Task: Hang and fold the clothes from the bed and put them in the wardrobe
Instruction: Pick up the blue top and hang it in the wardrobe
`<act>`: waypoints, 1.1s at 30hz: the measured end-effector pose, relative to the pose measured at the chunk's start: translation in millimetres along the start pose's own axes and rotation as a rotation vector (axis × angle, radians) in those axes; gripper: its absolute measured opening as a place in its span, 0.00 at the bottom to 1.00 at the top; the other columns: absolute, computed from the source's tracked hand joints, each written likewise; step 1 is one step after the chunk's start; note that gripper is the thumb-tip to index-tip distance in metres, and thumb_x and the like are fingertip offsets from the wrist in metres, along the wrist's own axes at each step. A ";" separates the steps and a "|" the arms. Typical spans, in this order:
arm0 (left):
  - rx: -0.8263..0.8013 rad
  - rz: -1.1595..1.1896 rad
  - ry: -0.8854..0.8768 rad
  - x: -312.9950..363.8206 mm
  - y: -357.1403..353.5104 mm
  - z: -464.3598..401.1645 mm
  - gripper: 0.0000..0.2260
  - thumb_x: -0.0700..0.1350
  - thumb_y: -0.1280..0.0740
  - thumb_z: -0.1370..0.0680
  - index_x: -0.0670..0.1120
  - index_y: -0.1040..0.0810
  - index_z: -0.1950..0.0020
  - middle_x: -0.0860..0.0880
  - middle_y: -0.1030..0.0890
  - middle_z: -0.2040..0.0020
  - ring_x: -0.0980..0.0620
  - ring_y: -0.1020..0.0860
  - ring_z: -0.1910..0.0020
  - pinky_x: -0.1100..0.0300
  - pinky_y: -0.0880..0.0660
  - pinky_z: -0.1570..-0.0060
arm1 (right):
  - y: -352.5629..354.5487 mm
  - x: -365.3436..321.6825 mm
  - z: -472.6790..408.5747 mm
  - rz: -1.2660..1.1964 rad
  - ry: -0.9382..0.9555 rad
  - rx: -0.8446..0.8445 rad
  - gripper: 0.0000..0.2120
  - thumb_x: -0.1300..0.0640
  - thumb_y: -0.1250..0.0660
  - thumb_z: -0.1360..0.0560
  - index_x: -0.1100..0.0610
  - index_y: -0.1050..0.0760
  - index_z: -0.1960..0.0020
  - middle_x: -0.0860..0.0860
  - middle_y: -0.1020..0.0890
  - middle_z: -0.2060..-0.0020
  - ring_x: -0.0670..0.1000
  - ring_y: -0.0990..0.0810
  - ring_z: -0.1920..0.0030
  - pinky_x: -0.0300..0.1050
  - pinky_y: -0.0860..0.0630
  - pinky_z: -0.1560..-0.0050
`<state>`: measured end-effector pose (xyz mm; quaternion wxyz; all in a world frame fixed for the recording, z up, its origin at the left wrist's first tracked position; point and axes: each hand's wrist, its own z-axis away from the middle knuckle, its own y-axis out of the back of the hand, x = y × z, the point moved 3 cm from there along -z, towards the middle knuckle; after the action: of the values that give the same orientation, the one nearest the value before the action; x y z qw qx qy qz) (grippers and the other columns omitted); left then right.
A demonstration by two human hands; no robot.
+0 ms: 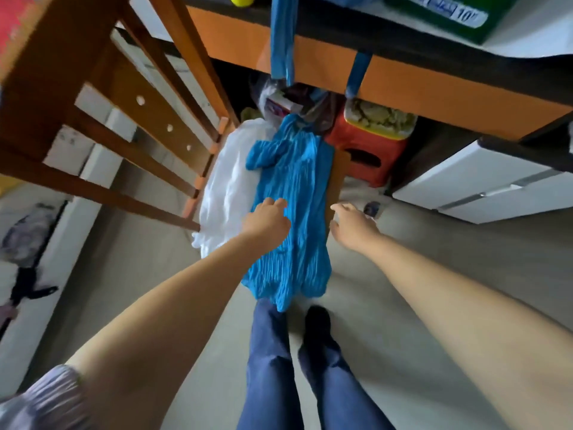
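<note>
1. Blue garment (291, 218): crinkled, pleated fabric, hanging long and limp beside a wooden post under the orange-edged table (434, 88); what holds it at the top is hidden. Hem ends above the floor, near the person's feet.
2. Handling, judged: light, soft, floppy, crease-textured so not very slippery; likely stretches and bunches. Best taken at the shoulders or upper edge, both sides, so it hangs flat.
3. Left hand (267, 219): fingers loosely bent, lying on the blue cloth mid-length; a real grip cannot be told.
4. Right hand (352, 225): fingers spread, released, holding nothing, just beside the garment's right edge.
5. White garment (226, 193) hangs directly left, touching the blue one.
6. Red stool (366, 150) behind, under the table.
</note>
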<state>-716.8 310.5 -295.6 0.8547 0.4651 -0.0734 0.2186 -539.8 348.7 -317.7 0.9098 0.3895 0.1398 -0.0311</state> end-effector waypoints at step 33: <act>0.061 1.418 0.328 1.6 53.7 31.2 0.09 0.40 0.39 0.23 0.47 0.26 0.62 0.49 0.19 0.65 0.51 0.21 0.66 0.62 0.27 0.67 | 49.8 -63.8 21.6 -1.029 0.004 0.393 0.18 0.63 0.40 0.25 0.53 0.42 0.69 0.42 0.39 0.85 0.42 0.39 0.83 0.33 0.45 0.82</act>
<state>-736.7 310.4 -236.8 0.4941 0.2906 -0.2219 0.7888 -587.8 364.4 -250.9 0.6872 0.4334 0.3055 -0.4965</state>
